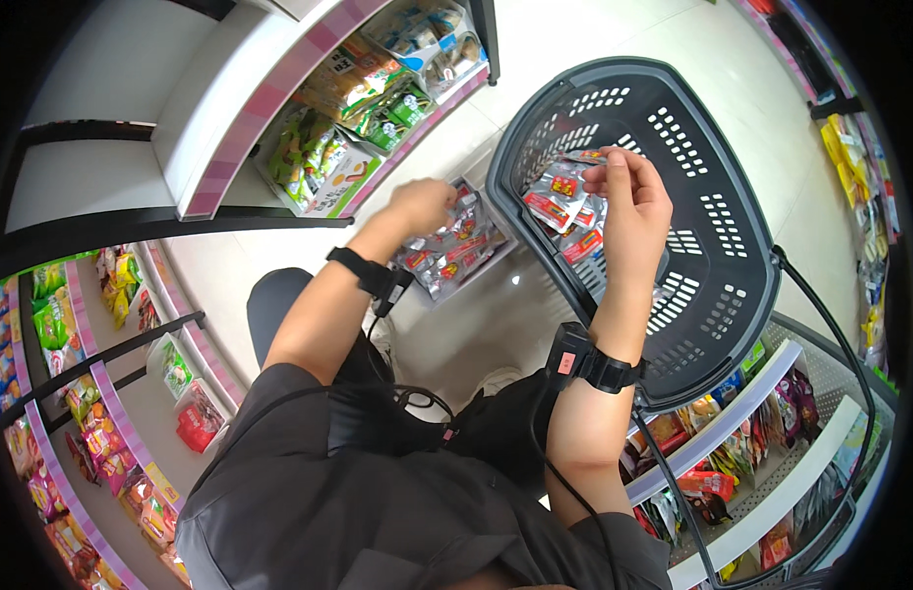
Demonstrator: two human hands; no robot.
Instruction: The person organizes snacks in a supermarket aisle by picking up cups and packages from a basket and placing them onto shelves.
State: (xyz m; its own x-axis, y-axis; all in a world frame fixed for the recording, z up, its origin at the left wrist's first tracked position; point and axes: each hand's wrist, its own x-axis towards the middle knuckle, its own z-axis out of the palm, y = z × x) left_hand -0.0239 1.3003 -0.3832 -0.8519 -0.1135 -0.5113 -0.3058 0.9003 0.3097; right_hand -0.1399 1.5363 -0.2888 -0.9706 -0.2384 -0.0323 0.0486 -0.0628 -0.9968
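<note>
My right hand [633, 199] is over a dark grey plastic shopping basket [744, 295], pinching a silver-and-red snack packet [583, 156] between thumb and fingers. Beneath it, several similar packets [563, 188] lie in the basket's left part. To the left, my left hand [424, 205] reaches down to a shallow box [493, 254] on the floor. Silver-and-red packets [456, 254] lie in that box. My left fingertips are at the box's far end, partly hidden behind the hand, so their grip is unclear.
Ahead on the left, a low shelf [279, 192] holds boxes of bagged snacks [305, 158]. More snack shelves stand at left [124, 413] and lower right [751, 435]. The basket's black handle [847, 324] hangs down on the right. A cable [545, 442] runs from my right wrist strap.
</note>
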